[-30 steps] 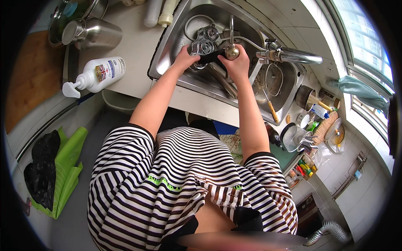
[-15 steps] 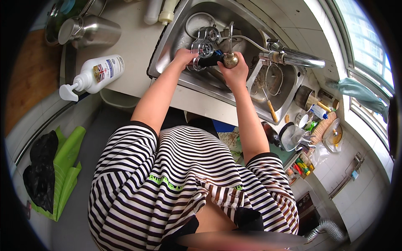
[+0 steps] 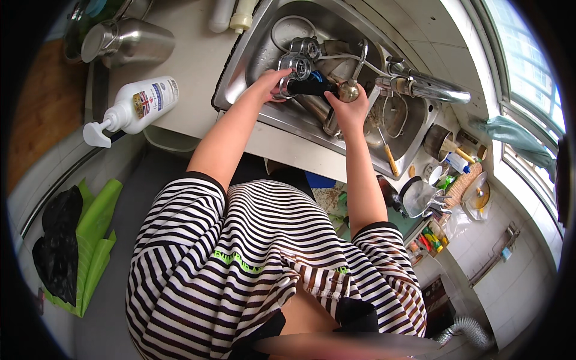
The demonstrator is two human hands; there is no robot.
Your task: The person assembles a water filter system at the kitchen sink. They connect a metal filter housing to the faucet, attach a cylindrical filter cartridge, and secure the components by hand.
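A clear bottle with a black sleeve lies sideways over the sink. My left hand is closed round its clear left end. At the other end, my right hand grips a round, shiny metal cap with a curved metal loop rising from it. Whether the cap is still joined to the bottle, I cannot tell. Just beyond my left fingers are clear glass cups. Below the bottle, a metal tube-like piece rests in the basin, partly hidden.
Right of my hands are a chrome faucet and a wooden-handled tool. On the left counter lie a white pump bottle and a steel canister. A pot and other kitchenware crowd the far right.
My right hand and the metal cap have moved right, and the loop tilts more to the right. The sleeved bottle has shifted slightly right with my left hand.
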